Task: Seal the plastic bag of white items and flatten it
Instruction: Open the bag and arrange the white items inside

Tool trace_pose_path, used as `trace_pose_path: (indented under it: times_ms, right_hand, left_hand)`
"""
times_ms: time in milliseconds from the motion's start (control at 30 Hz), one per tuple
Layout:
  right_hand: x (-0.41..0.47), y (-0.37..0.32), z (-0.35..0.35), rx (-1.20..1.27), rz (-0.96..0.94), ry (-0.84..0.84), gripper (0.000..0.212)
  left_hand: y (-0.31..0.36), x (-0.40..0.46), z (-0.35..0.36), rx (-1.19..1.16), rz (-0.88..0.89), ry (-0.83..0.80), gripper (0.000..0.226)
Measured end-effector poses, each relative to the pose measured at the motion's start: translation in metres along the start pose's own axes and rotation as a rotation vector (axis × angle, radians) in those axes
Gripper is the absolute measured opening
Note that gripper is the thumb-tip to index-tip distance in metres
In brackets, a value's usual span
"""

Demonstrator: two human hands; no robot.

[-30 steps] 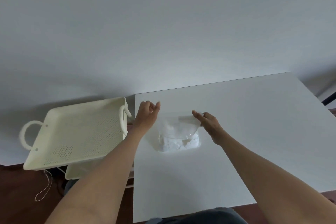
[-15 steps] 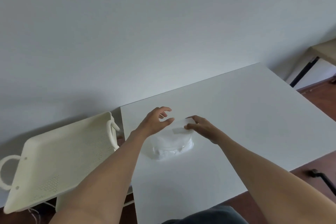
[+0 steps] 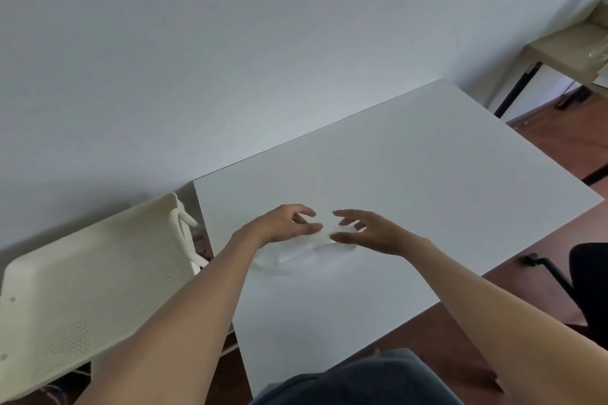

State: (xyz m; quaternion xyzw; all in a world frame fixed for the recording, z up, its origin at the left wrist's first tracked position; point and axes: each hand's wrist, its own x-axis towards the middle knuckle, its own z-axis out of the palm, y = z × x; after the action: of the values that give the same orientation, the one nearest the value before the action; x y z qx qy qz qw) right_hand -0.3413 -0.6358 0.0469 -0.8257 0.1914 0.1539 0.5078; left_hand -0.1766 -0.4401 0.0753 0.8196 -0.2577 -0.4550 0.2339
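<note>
Plastic bag point(image 3: 297, 256) flat on worktop point(image 3: 427, 181) near left edge, ready for pressing. Left hand point(image 3: 283, 225), right hand point(image 3: 368, 232) above its far end, both grips wide, holding nothing.

White table point(image 3: 411, 194), seemingly plastic bag point(image 3: 296, 256) atop

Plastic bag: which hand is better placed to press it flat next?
Probably the left hand: it hovers over the bulk of the plastic bag, whereas the right hand sits at the bag's far right edge.
</note>
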Motion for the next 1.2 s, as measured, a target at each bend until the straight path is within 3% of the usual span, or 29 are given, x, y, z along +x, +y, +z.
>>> trace_pose_path:
  times_ms: [233, 500, 600, 967, 1100, 1200]
  right_hand:
    - [-0.007, 0.006, 0.011, 0.044, 0.028, -0.085, 0.082]
    - [-0.003, 0.0, 0.008, 0.322, 0.057, -0.197, 0.056]
    - [0.001, 0.001, 0.007, 0.312, 0.052, -0.171, 0.038]
    - [0.013, -0.004, 0.017, 0.278, -0.079, 0.052, 0.022]
    - [0.012, -0.008, 0.019, 0.292, -0.089, 0.03, 0.025]
    - [0.009, -0.01, 0.016, 0.372, -0.066, -0.082, 0.03]
  left_hand:
    - [-0.003, -0.006, 0.006, -0.192, 0.063, -0.064, 0.041]
    - [-0.007, -0.012, 0.013, -0.293, 0.127, 0.026, 0.034]
    - [-0.008, -0.013, 0.012, -0.288, 0.138, 0.033, 0.036]
    - [-0.021, -0.019, 0.013, -0.247, 0.115, 0.106, 0.029]
    - [-0.023, -0.019, 0.015, -0.216, 0.09, 0.172, 0.018]
    - [-0.026, -0.021, 0.012, -0.21, 0.123, 0.25, 0.009]
